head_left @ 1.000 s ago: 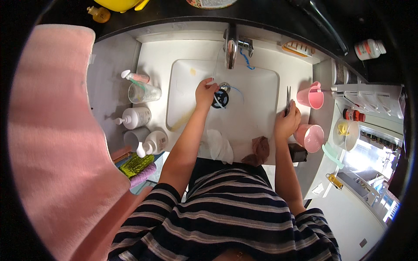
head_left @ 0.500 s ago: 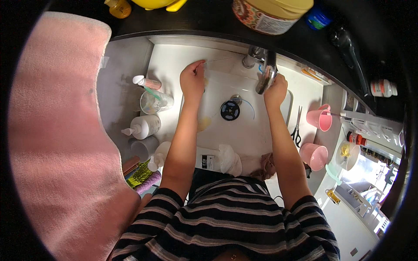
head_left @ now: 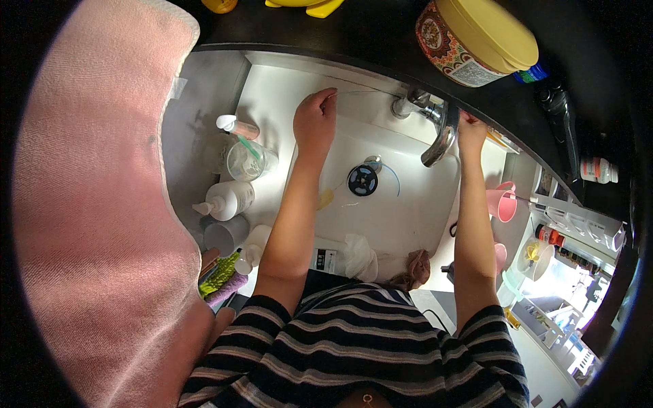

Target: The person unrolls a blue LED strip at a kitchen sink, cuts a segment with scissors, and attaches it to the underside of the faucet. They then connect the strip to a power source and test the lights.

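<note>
My left hand [head_left: 316, 126] is raised over the sink's far left rim, its fingers pinched on a thin pale thread [head_left: 357, 92]. The thread runs right towards the chrome faucet [head_left: 442, 139], where I lose sight of it. Just right of the faucet, close under the dark shelf's edge, my right hand [head_left: 471, 136] has its fingers curled together; what they hold cannot be made out. A black spool [head_left: 362, 181] lies by the drain in the white sink [head_left: 401, 211], with a loose blue strand [head_left: 396, 178] curving off it.
Left of the sink stand a clear cup [head_left: 245, 162], a white pump bottle [head_left: 230, 200] and a grey cup [head_left: 226, 233]. A pink mug [head_left: 502, 202] stands at the right. Overhead, the dark shelf [head_left: 367, 44] holds a yellow-lidded tub [head_left: 469, 44]. A crumpled brownish cloth [head_left: 418, 266] lies at the near rim.
My right hand has moved right, away from the faucet and under the shelf's edge. My left hand stays pinched near the same spot. The view has shifted, and my right forearm now covers most of the scissors.
</note>
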The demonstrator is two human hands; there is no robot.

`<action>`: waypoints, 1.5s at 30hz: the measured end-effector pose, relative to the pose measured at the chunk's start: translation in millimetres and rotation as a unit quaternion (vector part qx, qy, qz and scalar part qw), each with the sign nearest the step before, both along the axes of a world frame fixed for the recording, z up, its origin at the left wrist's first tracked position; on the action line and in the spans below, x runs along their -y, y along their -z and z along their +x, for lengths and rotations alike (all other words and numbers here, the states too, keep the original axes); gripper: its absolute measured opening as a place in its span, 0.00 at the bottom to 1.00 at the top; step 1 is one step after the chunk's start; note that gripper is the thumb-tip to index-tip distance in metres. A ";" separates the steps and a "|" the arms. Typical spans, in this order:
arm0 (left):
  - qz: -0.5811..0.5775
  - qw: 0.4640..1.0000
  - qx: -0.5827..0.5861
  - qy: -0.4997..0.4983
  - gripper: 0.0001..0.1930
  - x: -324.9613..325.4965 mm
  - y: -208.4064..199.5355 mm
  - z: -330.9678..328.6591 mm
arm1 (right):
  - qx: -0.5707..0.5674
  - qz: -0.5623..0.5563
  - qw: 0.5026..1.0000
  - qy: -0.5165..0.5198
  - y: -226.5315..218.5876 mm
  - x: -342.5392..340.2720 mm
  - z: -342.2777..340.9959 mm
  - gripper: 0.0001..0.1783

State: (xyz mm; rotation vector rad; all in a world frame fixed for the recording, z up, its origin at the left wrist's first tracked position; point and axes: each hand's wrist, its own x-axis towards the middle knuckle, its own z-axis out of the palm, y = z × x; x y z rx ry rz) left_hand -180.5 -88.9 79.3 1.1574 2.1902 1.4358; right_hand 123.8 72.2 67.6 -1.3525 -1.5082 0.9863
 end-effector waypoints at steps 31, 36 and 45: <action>0.160 0.941 -0.226 0.193 0.19 -130.4 -19.4 59.2 | 0.337 0.291 0.890 -0.099 -95.3 13.3 -58.8 0.10; 0.116 0.938 -0.203 0.257 0.24 -137.8 -22.4 47.9 | 0.352 0.337 0.868 -0.097 -74.1 -8.8 -54.9 0.12; 0.145 0.930 -0.315 0.124 0.23 -140.1 7.6 52.4 | 0.370 0.297 0.872 -0.122 -90.8 9.3 -56.7 0.10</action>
